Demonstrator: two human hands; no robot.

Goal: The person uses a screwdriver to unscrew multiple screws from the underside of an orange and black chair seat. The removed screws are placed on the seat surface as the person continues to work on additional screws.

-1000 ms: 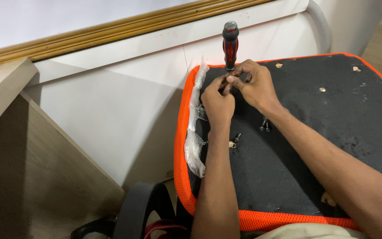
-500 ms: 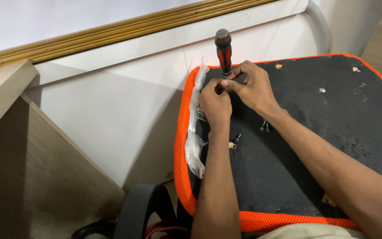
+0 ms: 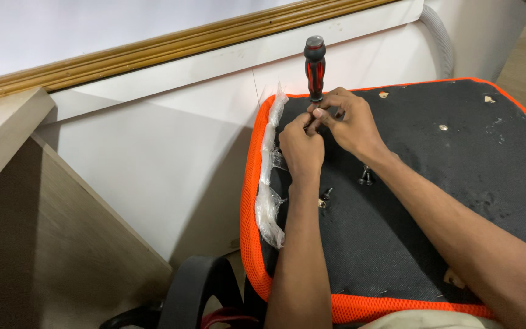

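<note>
Head view: screwdriver (image 3: 315,64) upright near the far left corner of the seat (image 3: 458,183), red-and-black handle up, tip hidden behind the fingers. Left hand (image 3: 301,149) and right hand (image 3: 348,122) touching, both pinched around the lower shaft; grip of each closed on the screwdriver, handle itself left free. Stiff, light, ribbed handle likely non-slip; best held at the handle, with a steadying pinch low on the shaft. Loose bolts (image 3: 365,177) on the black fabric just behind the right wrist, one more bolt (image 3: 325,195) beside the left forearm. Crumpled clear plastic wrap (image 3: 269,176) along the orange left edge. No labels or signs legible.
</note>
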